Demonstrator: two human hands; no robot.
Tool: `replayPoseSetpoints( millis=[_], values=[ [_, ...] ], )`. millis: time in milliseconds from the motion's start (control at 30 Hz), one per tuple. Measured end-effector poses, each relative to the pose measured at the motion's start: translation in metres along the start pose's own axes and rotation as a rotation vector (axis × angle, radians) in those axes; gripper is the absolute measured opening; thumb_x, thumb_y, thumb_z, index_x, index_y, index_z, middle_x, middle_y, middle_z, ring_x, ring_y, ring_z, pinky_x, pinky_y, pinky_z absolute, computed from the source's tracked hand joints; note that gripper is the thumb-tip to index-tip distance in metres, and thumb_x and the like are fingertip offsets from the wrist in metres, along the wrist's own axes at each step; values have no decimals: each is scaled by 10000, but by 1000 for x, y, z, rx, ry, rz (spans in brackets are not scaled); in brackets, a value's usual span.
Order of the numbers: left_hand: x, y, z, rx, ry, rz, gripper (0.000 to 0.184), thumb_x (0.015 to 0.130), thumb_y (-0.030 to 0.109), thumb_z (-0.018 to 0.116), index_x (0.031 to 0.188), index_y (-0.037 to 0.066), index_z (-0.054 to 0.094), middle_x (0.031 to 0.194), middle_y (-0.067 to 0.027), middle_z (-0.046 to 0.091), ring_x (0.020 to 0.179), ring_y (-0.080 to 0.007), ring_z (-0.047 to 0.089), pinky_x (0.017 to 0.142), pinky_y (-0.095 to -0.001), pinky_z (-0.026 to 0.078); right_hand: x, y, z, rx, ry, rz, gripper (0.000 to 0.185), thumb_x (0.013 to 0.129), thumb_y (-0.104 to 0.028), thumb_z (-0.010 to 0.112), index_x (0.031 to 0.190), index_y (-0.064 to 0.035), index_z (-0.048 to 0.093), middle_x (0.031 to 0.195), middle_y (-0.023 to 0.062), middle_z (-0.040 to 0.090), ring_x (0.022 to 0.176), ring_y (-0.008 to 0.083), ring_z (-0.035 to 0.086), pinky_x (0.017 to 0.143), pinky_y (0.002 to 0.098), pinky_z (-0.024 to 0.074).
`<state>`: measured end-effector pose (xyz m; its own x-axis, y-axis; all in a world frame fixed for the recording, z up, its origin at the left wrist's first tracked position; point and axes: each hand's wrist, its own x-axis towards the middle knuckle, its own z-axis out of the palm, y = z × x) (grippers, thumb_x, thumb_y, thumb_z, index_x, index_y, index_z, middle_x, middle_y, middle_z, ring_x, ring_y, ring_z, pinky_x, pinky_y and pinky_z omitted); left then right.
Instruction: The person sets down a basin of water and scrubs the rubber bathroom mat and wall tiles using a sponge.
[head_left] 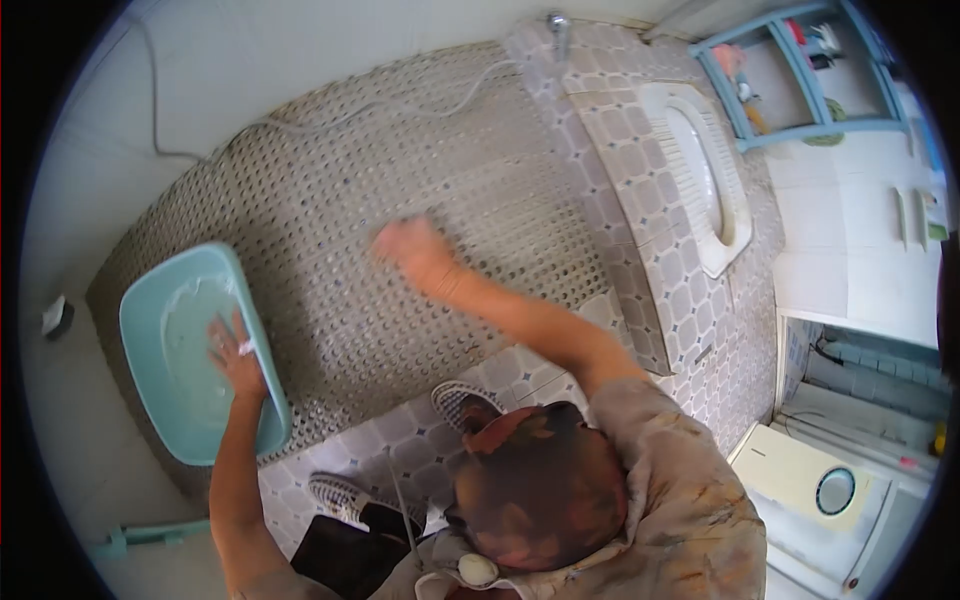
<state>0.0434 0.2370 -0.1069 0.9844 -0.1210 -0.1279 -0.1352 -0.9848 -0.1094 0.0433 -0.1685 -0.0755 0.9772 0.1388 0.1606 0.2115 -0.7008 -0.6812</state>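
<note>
My left hand (236,358) reaches over the right wall of a light turquoise plastic basin (265,375), its fingers spread inside. A small white patch, perhaps foam, shows on that hand. The basin seems to hold some water or suds and stands on the floor at the left. Out over the pebbled floor mat (330,240), my right hand (412,258) is blurred by motion. Its fingers look curled, but the smear hides whether anything is in them. Whether it touches the floor, I cannot tell.
A thin hose (385,108) runs along the wall to a tap (558,35). At right, a squat toilet (715,195) sits on a raised tiled step (640,215). Beyond it stand a blue shelf (790,75) and a cream appliance (800,475). My shoes (465,400) are on the tiles.
</note>
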Motion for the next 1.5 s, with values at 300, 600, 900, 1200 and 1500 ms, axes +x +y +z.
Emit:
replayPoseSetpoints(
  millis=[300, 600, 900, 1200, 1500],
  values=[
    [-4, 13, -28, -33, -65, -24, 661, 947, 312, 438, 1520, 249, 115, 1575, -152, 1, 1439, -391, 10, 1086, -666, 71, 40, 141, -75, -659, 435, 347, 190, 843, -50, 509, 1003, -43, 612, 1069, 150, 592, 952, 305, 544, 827, 410, 405],
    [-2, 14, -31, -26, -30, 32, 632, 958, 265, 421, 1516, 237, 125, 1568, -171, 6, 1428, -424, 8, 1089, -658, 90, 17, -53, 58, -158, -15, -400, 341, 722, 28, 537, 1049, -53, 592, 1068, 116, 559, 943, 327, 501, 819, 387, 466],
    [-14, 17, -48, -120, -107, 53, 600, 955, 331, 420, 1500, 228, 191, 1556, -190, 78, 1415, -453, 73, 1095, -653, 93, 49, 67, -99, -604, 114, 292, 314, 903, -142, 472, 1164, -19, 597, 1278, 211, 501, 1162, 380, 433, 966, 465, 367],
    [-36, -48, -113, -238, -557, 546, 465, 876, 186, 524, 1335, 129, 473, 1465, -120, 346, 1349, -324, 340, 1100, -435, 314, 63, 3, -33, -194, -3, 75, 317, 824, -115, 604, 1122, -9, 585, 1126, 147, 615, 992, 301, 595, 893, 373, 456],
    [-101, -145, -161, 53, -157, 292, 449, 813, 112, 580, 1260, 120, 542, 1310, -171, 477, 1194, -336, 492, 1016, -441, 385, 149, -238, 60, 120, -492, -693, 321, 703, 6, 596, 1009, -73, 539, 1138, 141, 567, 1110, 329, 503, 935, 376, 437]
  ],
)
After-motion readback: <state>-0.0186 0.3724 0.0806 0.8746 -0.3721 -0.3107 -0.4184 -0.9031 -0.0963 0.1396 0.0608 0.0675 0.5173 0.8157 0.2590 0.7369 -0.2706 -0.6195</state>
